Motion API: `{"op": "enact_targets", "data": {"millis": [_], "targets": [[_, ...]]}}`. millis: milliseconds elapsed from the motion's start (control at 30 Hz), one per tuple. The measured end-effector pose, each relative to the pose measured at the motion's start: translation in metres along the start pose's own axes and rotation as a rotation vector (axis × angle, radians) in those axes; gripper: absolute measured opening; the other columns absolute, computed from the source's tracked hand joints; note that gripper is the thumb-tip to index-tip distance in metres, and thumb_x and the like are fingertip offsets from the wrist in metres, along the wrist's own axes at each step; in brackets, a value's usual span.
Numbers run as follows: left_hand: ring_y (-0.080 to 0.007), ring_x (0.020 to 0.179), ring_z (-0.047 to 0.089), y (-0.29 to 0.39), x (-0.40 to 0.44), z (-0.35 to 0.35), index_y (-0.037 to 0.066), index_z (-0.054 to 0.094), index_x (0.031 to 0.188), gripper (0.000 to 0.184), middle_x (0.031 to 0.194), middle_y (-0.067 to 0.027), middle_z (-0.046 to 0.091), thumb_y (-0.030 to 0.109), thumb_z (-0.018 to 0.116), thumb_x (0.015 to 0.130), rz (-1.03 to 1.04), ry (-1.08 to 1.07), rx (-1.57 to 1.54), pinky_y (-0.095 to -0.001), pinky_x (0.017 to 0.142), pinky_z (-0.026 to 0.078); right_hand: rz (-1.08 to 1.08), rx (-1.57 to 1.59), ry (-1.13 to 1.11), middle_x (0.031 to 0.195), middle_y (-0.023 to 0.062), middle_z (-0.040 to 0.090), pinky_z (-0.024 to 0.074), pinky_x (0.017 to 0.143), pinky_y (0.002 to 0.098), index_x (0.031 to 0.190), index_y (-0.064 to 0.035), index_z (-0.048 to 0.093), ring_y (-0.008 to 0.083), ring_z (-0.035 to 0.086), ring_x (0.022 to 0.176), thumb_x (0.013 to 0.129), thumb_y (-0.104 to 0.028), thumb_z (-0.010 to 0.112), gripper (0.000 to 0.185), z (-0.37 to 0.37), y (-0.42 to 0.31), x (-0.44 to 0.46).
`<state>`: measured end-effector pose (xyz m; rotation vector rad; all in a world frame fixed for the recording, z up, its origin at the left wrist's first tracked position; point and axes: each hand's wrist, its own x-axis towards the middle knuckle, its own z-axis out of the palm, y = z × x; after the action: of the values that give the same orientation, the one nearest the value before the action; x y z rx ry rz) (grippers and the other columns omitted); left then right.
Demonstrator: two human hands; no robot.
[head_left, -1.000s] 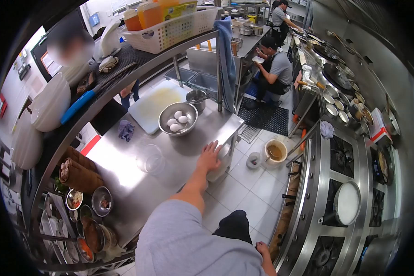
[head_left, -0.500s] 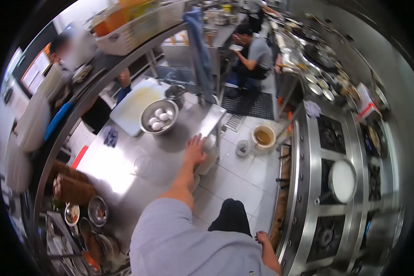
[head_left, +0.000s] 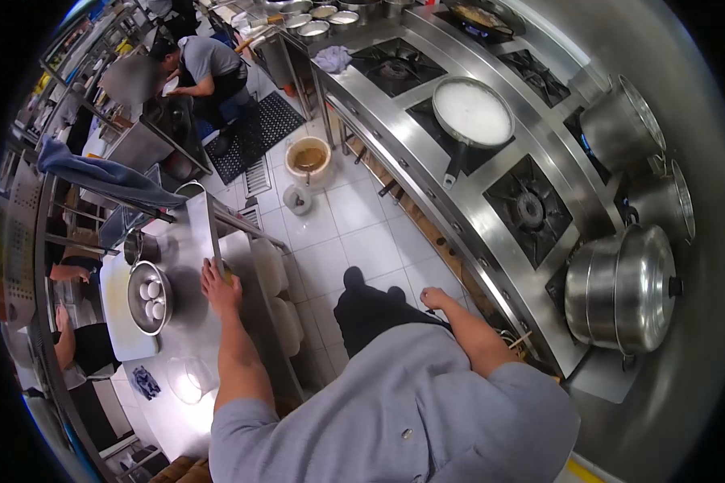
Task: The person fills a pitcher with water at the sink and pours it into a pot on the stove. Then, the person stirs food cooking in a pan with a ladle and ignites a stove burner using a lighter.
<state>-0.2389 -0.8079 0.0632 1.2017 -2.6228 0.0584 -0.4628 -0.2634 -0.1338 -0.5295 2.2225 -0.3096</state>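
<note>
My left hand (head_left: 220, 288) lies on the right edge of the steel worktable (head_left: 197, 318), its fingers spread and holding nothing. Just left of it stands a metal bowl (head_left: 163, 315) with several white eggs (head_left: 151, 291) in it. Beside the bowl are a white cutting board (head_left: 121, 322), a small metal pot (head_left: 142, 246) and a crumpled dark cloth (head_left: 145, 382). A clear round container (head_left: 189, 380) sits nearer to me. My right hand (head_left: 435, 299) hangs in front of my body with curled fingers, touching nothing; I see nothing in it.
A stove (head_left: 427, 173) runs along the right, bearing a pan of white liquid (head_left: 473, 113) and a large lidded pot (head_left: 620, 288). On the tiled floor stand a bucket of brown liquid (head_left: 308, 161) and a small tub (head_left: 297, 200). A co-worker (head_left: 209, 72) crouches beyond a black mat (head_left: 254, 137).
My view has swung to the right, bringing more of the stove and its pots into sight. My left hand stays at the worktable's edge. My right hand has come up and forward.
</note>
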Motion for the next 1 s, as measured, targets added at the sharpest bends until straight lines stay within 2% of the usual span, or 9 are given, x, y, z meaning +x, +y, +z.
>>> {"op": "enact_targets", "data": {"millis": [300, 433, 500, 600, 667, 733, 833, 933, 1000], "targets": [[-0.0303, 0.137, 0.032, 0.008, -0.002, -0.011, 0.016, 0.033, 0.144, 0.072, 0.151, -0.0068, 0.031, 0.026, 0.061, 0.078, -0.001, -0.021, -0.002, -0.0475, 0.111, 0.027, 0.109, 0.071, 0.061, 0.104, 0.0193, 0.067, 0.0492, 0.088, 0.0443, 0.102, -0.0084, 0.067, 0.0388, 0.062, 0.099, 0.087, -0.033, 0.050, 0.034, -0.003, 0.014, -0.014], [-0.0304, 0.137, 0.032, 0.005, -0.002, -0.005, 0.017, 0.032, 0.145, 0.073, 0.151, -0.0065, 0.031, 0.027, 0.061, 0.079, -0.013, -0.030, 0.030, -0.0468, 0.111, 0.027, 0.037, 0.044, 0.016, 0.104, 0.0167, 0.068, 0.0514, 0.082, 0.0441, 0.104, -0.0093, 0.066, 0.0343, 0.066, 0.093, 0.089, -0.036, 0.050, 0.034, -0.019, 0.011, -0.009], [-0.0304, 0.137, 0.032, 0.003, -0.003, -0.003, 0.017, 0.032, 0.145, 0.074, 0.151, -0.0067, 0.031, 0.027, 0.062, 0.078, -0.006, -0.014, 0.023, -0.0466, 0.111, 0.027, 0.180, 0.885, 0.026, 0.105, 0.0134, 0.068, 0.0514, 0.075, 0.0440, 0.113, -0.0110, 0.062, 0.0279, 0.067, 0.088, 0.094, -0.041, 0.046, 0.039, -0.046, -0.012, -0.012], [-0.0303, 0.137, 0.031, 0.006, -0.001, -0.004, 0.017, 0.031, 0.145, 0.075, 0.152, -0.0071, 0.031, 0.027, 0.063, 0.078, -0.009, -0.007, 0.024, -0.0463, 0.111, 0.027, -0.024, 1.546, 0.181, 0.109, 0.0143, 0.065, 0.0494, 0.078, 0.0376, 0.128, -0.0082, 0.049, 0.0235, 0.064, 0.091, 0.097, -0.055, 0.038, 0.057, -0.124, -0.066, -0.013], [-0.0304, 0.137, 0.031, 0.010, -0.003, -0.010, 0.016, 0.031, 0.145, 0.076, 0.152, -0.0077, 0.030, 0.027, 0.063, 0.077, -0.015, -0.031, 0.026, -0.0469, 0.111, 0.026, -0.219, 1.855, 0.222, 0.112, 0.0166, 0.064, 0.0487, 0.079, 0.0364, 0.127, -0.0065, 0.047, 0.0236, 0.062, 0.094, 0.096, -0.060, 0.037, 0.063, -0.194, -0.102, -0.026], [-0.0305, 0.137, 0.032, 0.009, -0.005, -0.009, 0.015, 0.032, 0.145, 0.075, 0.152, -0.0077, 0.030, 0.027, 0.063, 0.077, -0.005, -0.031, 0.033, -0.0472, 0.111, 0.026, -0.278, 1.992, 0.292, 0.111, 0.0159, 0.063, 0.0482, 0.078, 0.0371, 0.120, -0.0072, 0.047, 0.0246, 0.062, 0.094, 0.094, -0.064, 0.035, 0.063, -0.256, -0.140, -0.043], [-0.0308, 0.137, 0.032, 0.007, -0.002, -0.006, 0.015, 0.033, 0.144, 0.075, 0.152, -0.0077, 0.031, 0.027, 0.063, 0.076, -0.016, -0.026, 0.049, -0.0476, 0.111, 0.026, -0.374, 2.019, 0.304, 0.092, 0.0113, 0.062, 0.0478, 0.069, 0.0344, 0.106, -0.0075, 0.049, 0.0213, 0.060, 0.081, 0.097, -0.057, 0.039, 0.051, -0.306, -0.152, -0.025], [-0.0304, 0.137, 0.032, 0.011, -0.005, -0.014, 0.014, 0.033, 0.144, 0.074, 0.151, -0.0073, 0.031, 0.028, 0.063, 0.077, -0.018, -0.042, 0.032, -0.0469, 0.110, 0.027, -0.152, 1.964, 0.394, 0.067, 0.0017, 0.046, 0.0355, 0.049, 0.0287, 0.092, -0.0081, 0.047, 0.0123, 0.041, 0.055, 0.100, -0.037, 0.047, 0.030, -0.313, -0.153, -0.002], [-0.0301, 0.137, 0.032, 0.009, -0.005, -0.012, 0.014, 0.033, 0.144, 0.074, 0.151, -0.0076, 0.032, 0.029, 0.062, 0.078, -0.021, -0.027, 0.017, -0.0467, 0.110, 0.027, -0.158, 1.956, 0.379, 0.067, 0.0015, 0.046, 0.0347, 0.049, 0.0284, 0.091, -0.0081, 0.048, 0.0123, 0.040, 0.055, 0.100, -0.038, 0.047, 0.031, -0.311, -0.147, -0.010]]}}
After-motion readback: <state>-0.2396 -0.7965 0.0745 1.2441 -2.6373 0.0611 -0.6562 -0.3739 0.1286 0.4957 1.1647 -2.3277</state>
